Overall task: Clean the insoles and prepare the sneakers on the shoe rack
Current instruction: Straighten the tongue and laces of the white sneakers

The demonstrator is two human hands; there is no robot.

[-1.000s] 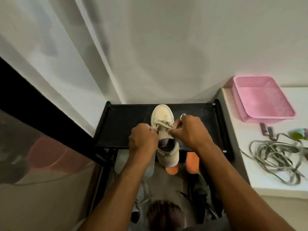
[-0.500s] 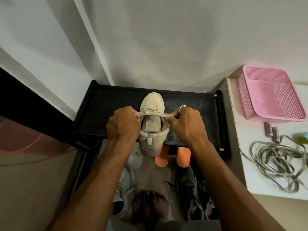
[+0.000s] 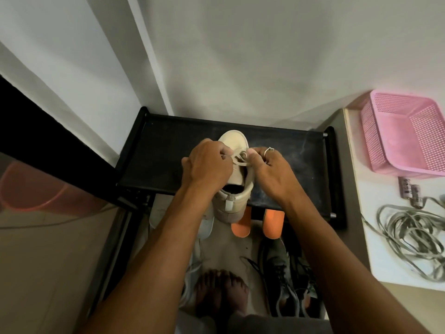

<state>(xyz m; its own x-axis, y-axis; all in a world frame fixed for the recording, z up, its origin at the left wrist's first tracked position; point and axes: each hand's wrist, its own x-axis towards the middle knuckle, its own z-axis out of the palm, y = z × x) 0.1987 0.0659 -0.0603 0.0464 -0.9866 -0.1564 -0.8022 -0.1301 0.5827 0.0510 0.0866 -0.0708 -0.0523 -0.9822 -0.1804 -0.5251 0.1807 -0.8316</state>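
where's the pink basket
Head view, far right: the pink basket sits on the white counter, right of the black shoe rack, behind the coiled cable.

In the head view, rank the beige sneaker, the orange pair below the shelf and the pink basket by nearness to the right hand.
1. Beige sneaker: the right hand pinches its lace.
2. Orange pair: just below, under the shelf edge.
3. Pink basket: far right, on the counter.

We wear a thin silver ring (image 3: 268,150) with a small raised setting on our right hand (image 3: 269,174). Our forearms (image 3: 154,261) and feet (image 3: 220,292) are bare; grey cloth (image 3: 265,324) shows at the near edge.
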